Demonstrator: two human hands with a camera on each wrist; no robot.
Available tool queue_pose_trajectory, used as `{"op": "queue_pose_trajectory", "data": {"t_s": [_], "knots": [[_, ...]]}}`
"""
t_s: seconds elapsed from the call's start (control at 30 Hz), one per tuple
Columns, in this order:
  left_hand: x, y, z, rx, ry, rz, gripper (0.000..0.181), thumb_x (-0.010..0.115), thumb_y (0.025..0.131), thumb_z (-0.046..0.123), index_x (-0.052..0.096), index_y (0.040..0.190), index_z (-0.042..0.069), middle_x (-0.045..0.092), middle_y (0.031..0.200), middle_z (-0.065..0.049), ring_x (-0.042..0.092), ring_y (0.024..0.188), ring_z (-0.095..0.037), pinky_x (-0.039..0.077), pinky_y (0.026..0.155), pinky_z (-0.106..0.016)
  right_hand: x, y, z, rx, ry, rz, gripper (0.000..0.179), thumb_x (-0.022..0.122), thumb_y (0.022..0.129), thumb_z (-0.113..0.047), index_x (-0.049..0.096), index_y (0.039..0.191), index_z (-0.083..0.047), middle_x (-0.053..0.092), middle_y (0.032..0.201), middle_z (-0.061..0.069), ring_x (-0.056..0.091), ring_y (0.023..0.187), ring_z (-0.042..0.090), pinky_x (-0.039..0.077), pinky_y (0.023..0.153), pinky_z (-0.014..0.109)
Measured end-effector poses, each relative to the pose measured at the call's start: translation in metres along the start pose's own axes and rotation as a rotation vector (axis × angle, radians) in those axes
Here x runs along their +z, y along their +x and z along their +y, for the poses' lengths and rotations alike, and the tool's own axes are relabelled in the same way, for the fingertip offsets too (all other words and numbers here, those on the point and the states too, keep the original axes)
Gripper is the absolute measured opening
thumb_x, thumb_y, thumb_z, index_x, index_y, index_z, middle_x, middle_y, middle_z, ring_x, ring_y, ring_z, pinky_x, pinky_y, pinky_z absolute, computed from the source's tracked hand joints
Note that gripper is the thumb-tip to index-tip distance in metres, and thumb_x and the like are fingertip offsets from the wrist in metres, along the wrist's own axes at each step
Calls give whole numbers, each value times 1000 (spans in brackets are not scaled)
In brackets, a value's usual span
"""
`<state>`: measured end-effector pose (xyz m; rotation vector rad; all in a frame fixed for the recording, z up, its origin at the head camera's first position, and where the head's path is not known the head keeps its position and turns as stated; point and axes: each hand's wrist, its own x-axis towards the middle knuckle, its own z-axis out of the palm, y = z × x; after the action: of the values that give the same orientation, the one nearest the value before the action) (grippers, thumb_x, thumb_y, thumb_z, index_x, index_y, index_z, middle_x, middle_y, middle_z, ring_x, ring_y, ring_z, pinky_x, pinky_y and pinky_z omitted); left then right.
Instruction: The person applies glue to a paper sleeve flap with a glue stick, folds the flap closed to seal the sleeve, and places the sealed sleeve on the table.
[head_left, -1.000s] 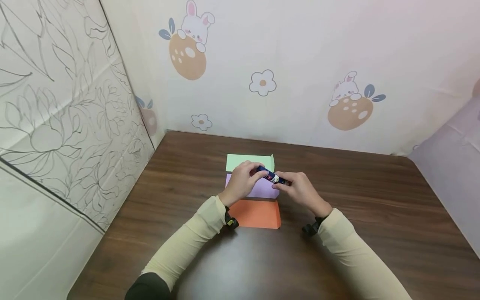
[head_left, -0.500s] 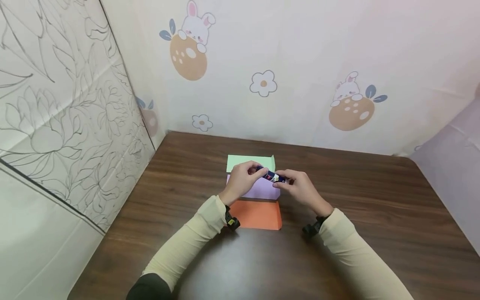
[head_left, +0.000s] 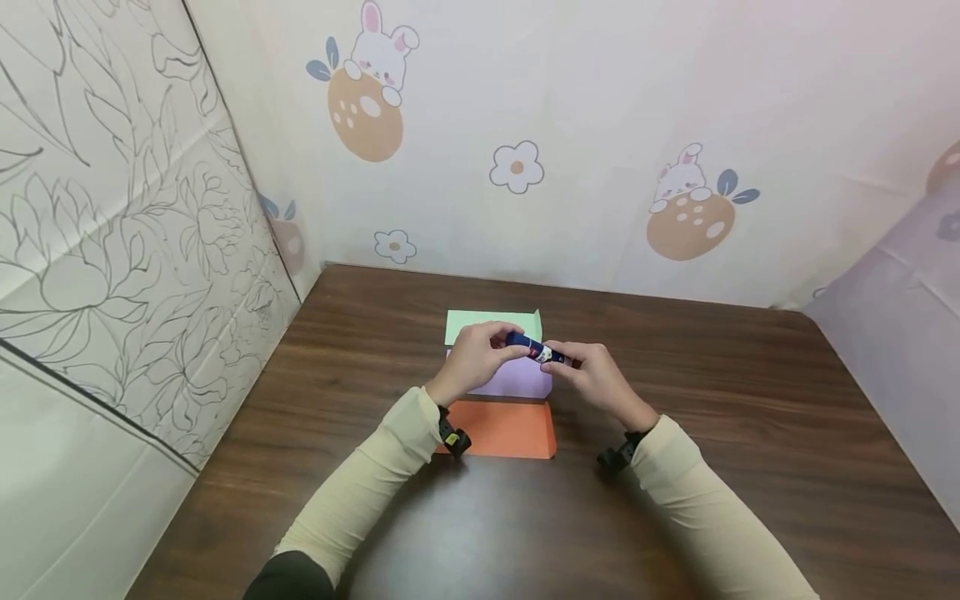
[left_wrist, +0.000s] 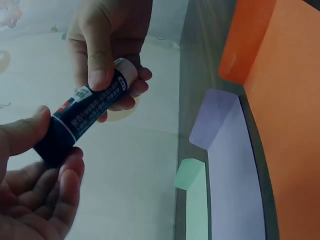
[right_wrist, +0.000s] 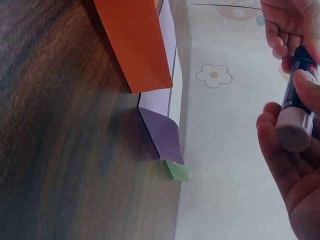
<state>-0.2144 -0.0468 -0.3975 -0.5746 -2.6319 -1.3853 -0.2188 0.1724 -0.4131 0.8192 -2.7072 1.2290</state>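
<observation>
- Surface: in the head view I see a dark brown wood-grained table point(head_left: 712, 383), with a pale glare on its near part.
- Room: behind the table is a pale wall covering point(head_left: 592, 92) printed with rabbits, orange fruit shapes and flowers; to the left stands a white panel point(head_left: 90, 292) with line-drawn blossoms.
- Sheets: three pieces lie in a column before me, a green sheet point(head_left: 459, 322) farthest, a purple sheet point(head_left: 521, 382) in the middle and an orange sheet point(head_left: 510, 432) nearest.
- Tube: a dark-blue tube point(head_left: 534, 348) is held aslant above the table, over the purple sheet in my head view.
- Left hand point(head_left: 477, 357): thumb and fingers pinch the tube's plain dark end.
- Right hand point(head_left: 600, 377): thumb and fingers grip the labelled body toward the other end.
- Left wrist view only: I can make out rows of pale lettering along the tube, too small for me to read.
- Both wrist views: a whitish end point(right_wrist: 294, 131) shows on the tube, which the right hand covers from above; the right wrist view presents it almost face-on.
- Wrist views also: the folded end flaps rise from the sheets, more plainly than from overhead.
</observation>
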Motion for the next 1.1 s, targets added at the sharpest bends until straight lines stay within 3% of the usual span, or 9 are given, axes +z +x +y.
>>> {"op": "queue_pose_trajectory", "data": {"t_s": [0.17, 0.37, 0.7, 1.1], "knots": [[-3, 3, 3, -98, 24, -5, 34, 70, 89, 35, 73, 104, 5, 74, 89, -5, 63, 75, -11, 47, 61, -20, 2, 1, 0, -66, -26, 69, 30, 76, 83, -12, 73, 111, -4, 67, 79, 6, 48, 60, 16, 40, 52, 21], [-9, 2, -1, -194, -42, 44, 37, 70, 89, 39, 74, 100, 4, 74, 86, -7, 63, 74, -13, 46, 61, -23, 1, 3, 0, -87, -70, 119, 28, 78, 81, -11, 73, 108, -7, 71, 88, 8, 49, 60, 12, 42, 52, 20], [-8, -1, -9, -144, -111, 63, 32, 74, 86, 32, 71, 104, 6, 67, 85, -7, 55, 75, -15, 42, 61, -21, -2, -2, 2, 4, -72, 90, 28, 77, 82, -10, 73, 109, -5, 69, 85, 10, 49, 62, 15, 41, 52, 22], [-10, -2, -9, -148, -153, 43, 30, 77, 85, 25, 70, 107, 6, 67, 87, -8, 57, 76, -16, 45, 64, -22, -5, -2, 2, 38, -50, 82, 30, 76, 83, -10, 72, 111, -5, 69, 88, 12, 50, 64, 17, 41, 52, 22]]}}
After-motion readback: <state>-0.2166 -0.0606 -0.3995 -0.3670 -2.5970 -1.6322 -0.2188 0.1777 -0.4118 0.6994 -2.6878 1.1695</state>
